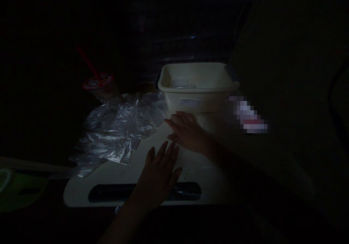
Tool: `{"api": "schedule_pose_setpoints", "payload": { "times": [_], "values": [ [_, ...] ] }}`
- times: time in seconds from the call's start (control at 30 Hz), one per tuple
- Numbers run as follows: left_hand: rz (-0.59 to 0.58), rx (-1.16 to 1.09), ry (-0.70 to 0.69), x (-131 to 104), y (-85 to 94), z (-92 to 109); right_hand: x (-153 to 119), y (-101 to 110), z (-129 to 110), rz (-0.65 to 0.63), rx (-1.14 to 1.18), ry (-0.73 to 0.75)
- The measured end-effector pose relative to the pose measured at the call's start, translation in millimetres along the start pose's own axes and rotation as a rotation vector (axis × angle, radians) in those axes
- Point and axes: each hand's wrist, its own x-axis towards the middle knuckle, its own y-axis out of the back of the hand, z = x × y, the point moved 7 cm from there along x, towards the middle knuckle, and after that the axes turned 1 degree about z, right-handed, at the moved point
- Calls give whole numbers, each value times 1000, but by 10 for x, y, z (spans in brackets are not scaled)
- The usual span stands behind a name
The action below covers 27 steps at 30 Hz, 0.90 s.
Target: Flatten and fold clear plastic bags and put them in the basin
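In dim light, my left hand (160, 167) is over the white table (120, 175), palm down with fingers spread and nothing in it. My right hand (187, 131) reaches in from the right, also palm down and fingers stretched, just in front of a cream plastic bin (200, 100). Something pale and clear, perhaps plastic, lies inside that bin. To the left of both hands lies a heap of clear plastic bags (114, 127). Whether either palm touches the tabletop is hard to tell in the dark.
Behind the bags stands a cup (102, 86) with a red printed lid and a red straw. A blurred-out white and red item (249, 117) lies right of the bin. A dark slot (117, 192) runs along the table's near edge. Something green (21, 191) shows at lower left.
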Motion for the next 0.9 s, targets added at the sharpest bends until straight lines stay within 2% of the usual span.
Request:
{"api": "schedule_pose_setpoints", "payload": {
  "times": [0.2,0.4,0.67,0.9],
  "values": [
    [-23,14,-18,-47,-12,17,-31,-178,22,-59,6,-27],
    [-60,40,-85,-261,41,139,-29,-207,41,-83,3,-28],
    [4,147,-170,-582,56,307,-35,-209,39,-77,-2,-27],
    [97,174,-177,-922,-111,415,-35,-194,38,-72,-3,-22]
  ]
}}
